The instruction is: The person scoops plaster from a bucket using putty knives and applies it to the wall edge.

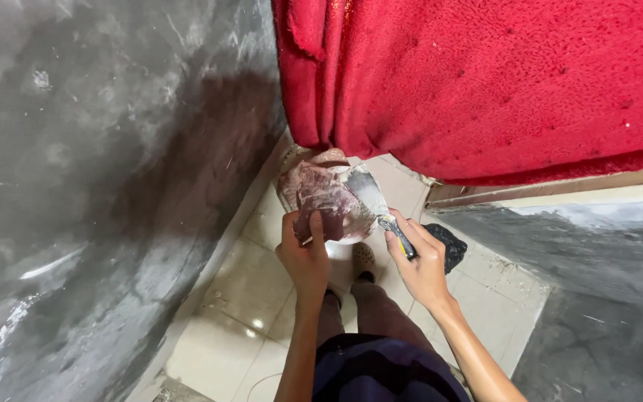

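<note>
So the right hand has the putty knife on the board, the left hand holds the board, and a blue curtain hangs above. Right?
Not quite: the curtain is red, not blue, as the head view shows. The right hand does hold the putty knife on the board, held by the left hand.

grey wall left, red cloth overhead, tiled floor open between

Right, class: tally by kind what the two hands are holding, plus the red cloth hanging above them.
Putty knife, in the right hand: 1
Smeared mixing board, in the left hand: 1
Red cloth: 1
Total: 3
</note>
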